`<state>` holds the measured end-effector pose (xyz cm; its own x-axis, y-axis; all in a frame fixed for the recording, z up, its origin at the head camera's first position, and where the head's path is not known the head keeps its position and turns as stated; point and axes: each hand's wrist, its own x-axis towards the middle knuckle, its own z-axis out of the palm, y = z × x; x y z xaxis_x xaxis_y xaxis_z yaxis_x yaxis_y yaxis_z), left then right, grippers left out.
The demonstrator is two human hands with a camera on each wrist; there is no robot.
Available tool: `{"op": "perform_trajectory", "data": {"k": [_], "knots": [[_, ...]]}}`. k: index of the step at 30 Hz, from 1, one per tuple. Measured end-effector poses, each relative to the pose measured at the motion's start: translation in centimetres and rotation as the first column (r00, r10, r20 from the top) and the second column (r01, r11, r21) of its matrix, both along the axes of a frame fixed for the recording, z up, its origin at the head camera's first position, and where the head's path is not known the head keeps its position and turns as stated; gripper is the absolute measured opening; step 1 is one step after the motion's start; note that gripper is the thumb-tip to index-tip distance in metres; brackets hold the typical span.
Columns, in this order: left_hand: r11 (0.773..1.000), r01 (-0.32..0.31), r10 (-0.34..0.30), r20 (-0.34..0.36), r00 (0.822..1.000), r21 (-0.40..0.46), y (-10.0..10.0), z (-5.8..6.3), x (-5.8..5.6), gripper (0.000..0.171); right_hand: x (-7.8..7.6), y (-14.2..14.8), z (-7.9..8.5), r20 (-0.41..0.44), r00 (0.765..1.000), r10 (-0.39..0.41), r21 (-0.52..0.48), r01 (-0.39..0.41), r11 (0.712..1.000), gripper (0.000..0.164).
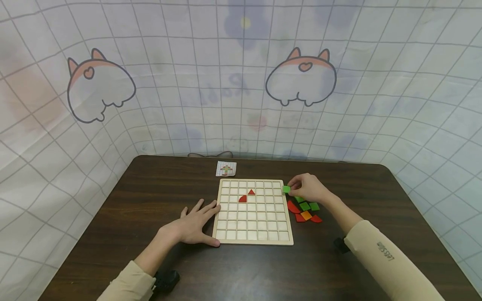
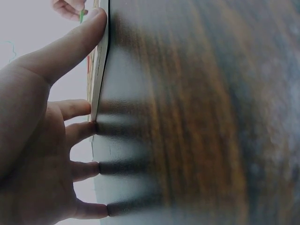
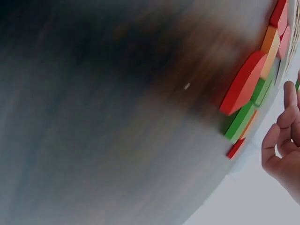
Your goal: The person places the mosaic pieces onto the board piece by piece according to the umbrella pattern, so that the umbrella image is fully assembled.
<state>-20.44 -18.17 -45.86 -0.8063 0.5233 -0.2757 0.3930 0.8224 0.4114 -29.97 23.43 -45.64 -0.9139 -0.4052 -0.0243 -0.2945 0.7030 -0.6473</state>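
My right hand (image 1: 309,187) pinches a green square tile (image 1: 286,189) at the right edge of a pale wooden grid board (image 1: 253,242). My left hand (image 1: 193,225) lies with fingers spread at the board's left side, thumb at the near left corner, as the left wrist view also shows. On the board sit a red triangle (image 1: 251,192) and a red quarter-circle piece (image 1: 242,199). Beneath and beside my right hand lie several green squares (image 1: 314,206), an orange square (image 1: 306,215) and several red pieces (image 1: 293,207). The right wrist view shows this pile from the side.
Behind the board lies a small card (image 1: 226,169) printed with a coloured pattern on a grid. The dark wooden table (image 1: 158,184) meets a checked cloth (image 1: 211,104) at its far edge. A thin dark cord (image 1: 211,156) lies along that edge.
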Motion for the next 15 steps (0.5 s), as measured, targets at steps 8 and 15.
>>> {"op": "perform_trajectory", "data": {"k": [8,15], "knots": [[1.0,0.004,-0.004,0.0,1.0,0.005,-0.1,-0.1,0.0,0.109,0.7,-1.9,0.3,0.001,1.0,0.028,-0.024,-0.028,0.999,0.027],[1.0,0.004,-0.004,0.002,1.0,0.004,-0.1,0.0,0.0,0.109,1.0,-3.8,0.6,-0.001,0.999,0.054,-0.008,-0.054,0.998,0.022]]}}
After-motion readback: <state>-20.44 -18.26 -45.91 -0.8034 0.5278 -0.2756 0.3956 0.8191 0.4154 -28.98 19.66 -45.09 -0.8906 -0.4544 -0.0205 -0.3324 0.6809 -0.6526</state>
